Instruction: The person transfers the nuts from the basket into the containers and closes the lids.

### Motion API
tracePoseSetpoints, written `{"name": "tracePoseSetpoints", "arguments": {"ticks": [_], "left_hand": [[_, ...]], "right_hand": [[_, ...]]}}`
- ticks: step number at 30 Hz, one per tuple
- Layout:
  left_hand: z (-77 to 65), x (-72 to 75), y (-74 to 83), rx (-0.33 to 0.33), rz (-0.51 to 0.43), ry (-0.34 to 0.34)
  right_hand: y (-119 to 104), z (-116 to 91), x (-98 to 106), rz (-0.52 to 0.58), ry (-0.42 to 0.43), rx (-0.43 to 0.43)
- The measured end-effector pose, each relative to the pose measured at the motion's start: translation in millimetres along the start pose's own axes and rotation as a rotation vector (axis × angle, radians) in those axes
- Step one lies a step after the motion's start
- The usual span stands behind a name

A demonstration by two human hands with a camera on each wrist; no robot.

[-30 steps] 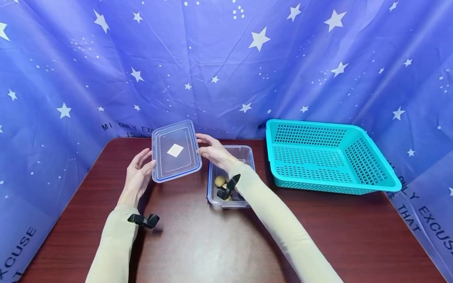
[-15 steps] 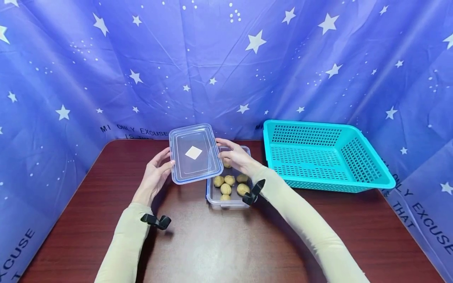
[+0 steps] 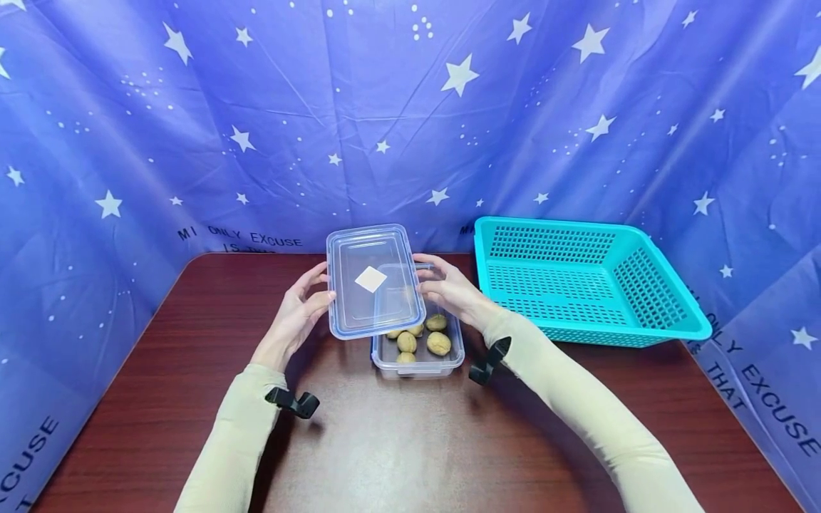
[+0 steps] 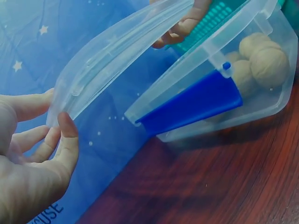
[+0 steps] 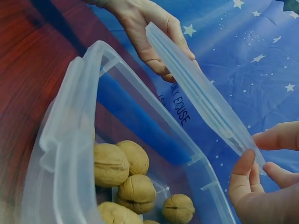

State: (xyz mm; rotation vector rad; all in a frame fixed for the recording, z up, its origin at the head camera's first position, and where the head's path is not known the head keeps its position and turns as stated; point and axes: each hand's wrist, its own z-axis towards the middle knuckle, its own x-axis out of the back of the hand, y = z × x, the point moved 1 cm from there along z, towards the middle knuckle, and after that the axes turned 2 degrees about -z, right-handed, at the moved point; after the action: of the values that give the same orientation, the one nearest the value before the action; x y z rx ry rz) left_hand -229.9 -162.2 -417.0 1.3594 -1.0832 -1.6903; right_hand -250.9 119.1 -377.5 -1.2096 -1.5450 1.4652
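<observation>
A clear plastic lid [image 3: 378, 310] with a blue seal and a white square label is held up between both hands. The left hand [image 3: 296, 313] pinches its left edge between thumb and fingers; the right hand [image 3: 452, 291] grips its right edge. Below and to the right of the lid, a clear plastic food container [image 3: 420, 369] stands uncovered on the table, its back left part seen through the lid. Several walnuts [image 3: 439, 343] lie inside. In the left wrist view a blue side clip [image 4: 196, 105] hangs on the container's wall. The lid is apart from the container's rim.
A turquoise perforated basket [image 3: 593, 333] stands at the back right of the brown table [image 3: 398, 442]. Behind the table hangs a blue curtain [image 3: 359, 107] with white stars. A black wrist mount [image 3: 293, 402] sits on the left sleeve.
Both hands have carried the lid to the right, from left of the container to partly over it in the head view. The right forearm has moved aside, so the walnuts show.
</observation>
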Motion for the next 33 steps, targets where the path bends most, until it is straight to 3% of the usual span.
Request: {"name": "tracePoseSetpoints", "arguments": {"ticks": [13, 20, 24, 33], "left_hand": [[-0.8, -26.4, 12.3, -0.057, 0.197, -0.053], [-0.4, -42.0, 28.7, -0.082, 0.128, -0.142], [1.4, -50.0, 36.1, -0.095, 0.100, -0.177], [5.0, -59.6, 40.9, -0.127, 0.137, -0.141]], "right_hand": [[-14.0, -22.1, 23.6, -0.138, -0.018, 0.131], [-34.8, -35.5, 35.2, -0.274, 0.004, 0.266], [-42.8, -38.6, 40.8, -0.333, 0.017, 0.292], [-46.5, -42.5, 41.7, -0.197, -0.020, 0.337]]}}
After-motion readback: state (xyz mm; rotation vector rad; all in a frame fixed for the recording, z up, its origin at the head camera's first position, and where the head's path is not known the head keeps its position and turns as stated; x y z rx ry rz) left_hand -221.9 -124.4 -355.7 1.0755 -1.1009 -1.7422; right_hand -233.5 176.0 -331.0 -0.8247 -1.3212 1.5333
